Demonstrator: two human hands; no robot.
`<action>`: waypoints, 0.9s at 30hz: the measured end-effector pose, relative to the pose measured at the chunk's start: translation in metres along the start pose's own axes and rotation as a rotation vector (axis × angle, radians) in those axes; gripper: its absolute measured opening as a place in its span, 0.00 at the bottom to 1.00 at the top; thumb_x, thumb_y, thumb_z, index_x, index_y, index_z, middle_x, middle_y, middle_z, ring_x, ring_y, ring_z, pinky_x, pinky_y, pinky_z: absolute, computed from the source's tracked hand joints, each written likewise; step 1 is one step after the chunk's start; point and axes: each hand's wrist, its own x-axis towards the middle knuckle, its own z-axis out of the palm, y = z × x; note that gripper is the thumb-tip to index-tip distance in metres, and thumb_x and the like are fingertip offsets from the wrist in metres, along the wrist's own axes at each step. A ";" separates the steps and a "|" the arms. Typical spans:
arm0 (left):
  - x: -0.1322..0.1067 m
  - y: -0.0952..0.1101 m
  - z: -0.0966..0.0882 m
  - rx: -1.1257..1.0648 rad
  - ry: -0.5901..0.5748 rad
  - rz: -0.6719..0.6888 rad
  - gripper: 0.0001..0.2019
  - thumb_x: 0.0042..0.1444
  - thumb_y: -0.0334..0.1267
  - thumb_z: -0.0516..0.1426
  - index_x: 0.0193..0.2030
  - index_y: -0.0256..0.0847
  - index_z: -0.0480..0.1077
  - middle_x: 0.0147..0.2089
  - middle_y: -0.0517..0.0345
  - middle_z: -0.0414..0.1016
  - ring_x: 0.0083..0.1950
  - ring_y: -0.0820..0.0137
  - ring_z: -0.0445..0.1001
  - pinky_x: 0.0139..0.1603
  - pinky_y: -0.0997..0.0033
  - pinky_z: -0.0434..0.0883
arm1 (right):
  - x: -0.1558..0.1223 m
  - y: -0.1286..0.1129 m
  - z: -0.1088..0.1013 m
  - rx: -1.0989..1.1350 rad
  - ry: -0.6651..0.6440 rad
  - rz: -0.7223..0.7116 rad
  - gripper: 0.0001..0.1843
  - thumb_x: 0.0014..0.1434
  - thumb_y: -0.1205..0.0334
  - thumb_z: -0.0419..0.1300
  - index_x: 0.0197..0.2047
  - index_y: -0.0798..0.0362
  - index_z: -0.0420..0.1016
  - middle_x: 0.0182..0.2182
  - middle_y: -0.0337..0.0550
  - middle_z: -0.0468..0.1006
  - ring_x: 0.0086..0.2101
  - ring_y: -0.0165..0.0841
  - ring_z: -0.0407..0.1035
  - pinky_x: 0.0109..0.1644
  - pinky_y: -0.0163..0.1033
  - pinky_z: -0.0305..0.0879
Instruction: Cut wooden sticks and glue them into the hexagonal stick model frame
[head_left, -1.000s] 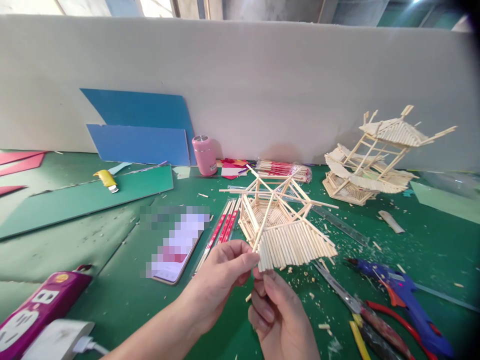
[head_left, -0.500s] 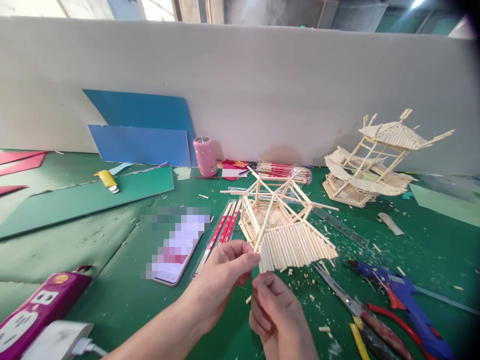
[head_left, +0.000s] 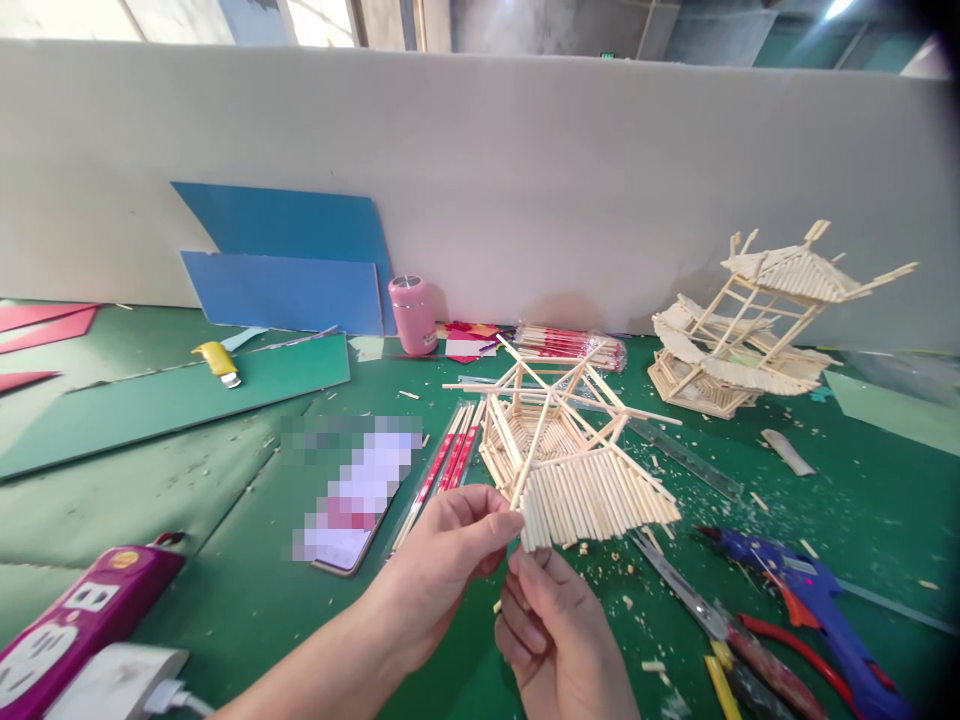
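A half-built model of thin wooden sticks (head_left: 571, 450) stands on the green mat, with a slanted roof panel of sticks (head_left: 592, 500) at its front. My left hand (head_left: 439, 575) pinches the lower left corner of that panel between thumb and fingertips. My right hand (head_left: 559, 640) is just below it, fingers curled and its fingertips meeting the left hand's at the panel's edge. Whether the right hand holds a small stick is hidden.
A finished stick pavilion (head_left: 750, 330) stands at the back right. A blue glue gun (head_left: 802, 600), red-handled pliers (head_left: 780, 650) and a metal ruler (head_left: 675, 455) lie right of my hands. A phone (head_left: 352, 500), packed chopsticks (head_left: 446, 465), a pink cup (head_left: 413, 313) and a purple power strip (head_left: 79, 620) lie left.
Both hands stay at the panel's corner; the right hand's fingers shifted slightly up against the left. The view drifted a little.
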 end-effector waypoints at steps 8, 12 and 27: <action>0.000 0.004 0.000 0.032 0.018 -0.011 0.09 0.47 0.38 0.59 0.22 0.37 0.65 0.19 0.65 0.61 0.23 0.77 0.56 0.28 0.73 0.55 | 0.000 0.000 0.001 -0.013 0.006 0.001 0.11 0.49 0.57 0.65 0.23 0.53 0.69 0.12 0.28 0.55 0.14 0.19 0.44 0.17 0.27 0.41; -0.002 0.002 0.000 0.023 0.012 -0.012 0.09 0.47 0.38 0.59 0.23 0.37 0.66 0.20 0.63 0.64 0.23 0.76 0.58 0.29 0.72 0.57 | 0.001 0.000 0.001 -0.023 0.014 -0.004 0.12 0.48 0.56 0.65 0.23 0.53 0.68 0.12 0.27 0.55 0.14 0.20 0.43 0.17 0.27 0.40; -0.002 0.005 0.003 0.036 0.029 -0.010 0.09 0.46 0.38 0.59 0.21 0.37 0.66 0.19 0.65 0.62 0.23 0.77 0.56 0.27 0.74 0.55 | 0.000 -0.001 0.003 -0.010 0.019 0.011 0.13 0.47 0.55 0.66 0.23 0.53 0.69 0.12 0.27 0.55 0.14 0.19 0.44 0.17 0.28 0.40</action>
